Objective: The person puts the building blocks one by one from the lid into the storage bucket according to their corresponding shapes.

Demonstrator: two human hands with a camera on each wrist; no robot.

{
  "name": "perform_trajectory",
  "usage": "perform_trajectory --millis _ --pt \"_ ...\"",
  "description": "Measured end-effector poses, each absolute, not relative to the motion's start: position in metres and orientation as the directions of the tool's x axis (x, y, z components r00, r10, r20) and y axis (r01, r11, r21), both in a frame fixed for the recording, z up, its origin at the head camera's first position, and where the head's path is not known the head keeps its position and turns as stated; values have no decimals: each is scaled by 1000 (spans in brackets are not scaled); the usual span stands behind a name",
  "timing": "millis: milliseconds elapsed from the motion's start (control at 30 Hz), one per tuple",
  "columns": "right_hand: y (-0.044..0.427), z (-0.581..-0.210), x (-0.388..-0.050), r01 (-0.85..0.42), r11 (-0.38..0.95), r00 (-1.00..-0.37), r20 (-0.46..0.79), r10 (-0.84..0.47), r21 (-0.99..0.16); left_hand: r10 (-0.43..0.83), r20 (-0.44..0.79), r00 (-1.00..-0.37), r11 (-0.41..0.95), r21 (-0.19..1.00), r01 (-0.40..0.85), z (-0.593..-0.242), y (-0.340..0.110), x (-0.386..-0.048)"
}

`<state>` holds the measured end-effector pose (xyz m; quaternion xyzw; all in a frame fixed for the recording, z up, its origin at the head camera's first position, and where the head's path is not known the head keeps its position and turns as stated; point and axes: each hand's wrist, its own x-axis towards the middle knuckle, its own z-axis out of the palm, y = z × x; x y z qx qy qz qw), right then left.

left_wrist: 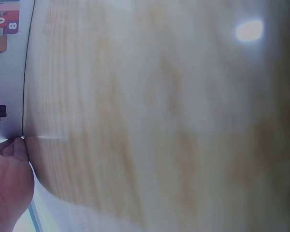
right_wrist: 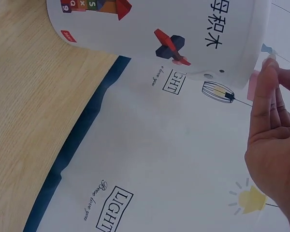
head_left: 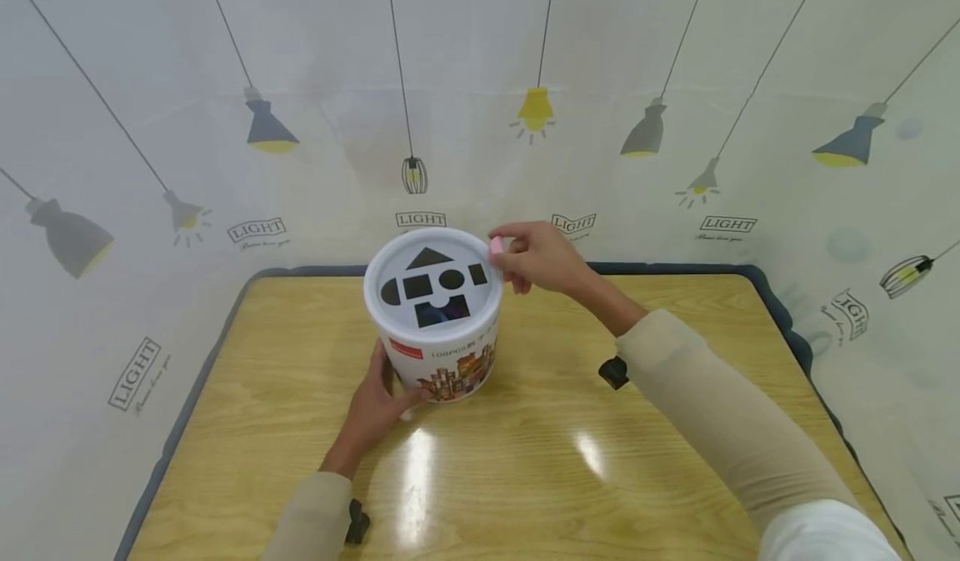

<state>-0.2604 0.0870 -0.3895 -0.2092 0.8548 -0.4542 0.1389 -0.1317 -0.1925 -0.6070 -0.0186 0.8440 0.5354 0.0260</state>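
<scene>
A white toy-block bucket (head_left: pixel 408 365) stands on the wooden table, its printed side facing me. Its white lid (head_left: pixel 462 254) has several dark cut-outs: a triangle, a circle, rectangles, a half-round and a notched shape. My left hand (head_left: pixel 375 407) holds the bucket low on its left side, thumb across the front. The left wrist view shows that hand (left_wrist: pixel 9 186) at the bucket's base. Between thumb and fingers, my right hand (head_left: pixel 546 257) pinches a small pink block (head_left: pixel 496 246) at the lid's right rim. Fingers partly hide the block in the right wrist view.
The wooden table (head_left: pixel 570 411) has a dark blue edge at the back and sides. Behind it hangs a pale sheet (head_left: pixel 480 144) printed with lamps. A black wrist-mounted piece (head_left: pixel 614 372) sits by the right cuff, another (head_left: pixel 357 522) by the left.
</scene>
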Motion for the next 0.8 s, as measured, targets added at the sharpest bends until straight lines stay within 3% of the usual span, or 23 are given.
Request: perform_trajectory --millis 800 --pt "45 -390 -257 -254 468 -830 -57 -555 -847 -11 -81 -997 412 908 -78 -604 -193 -131"
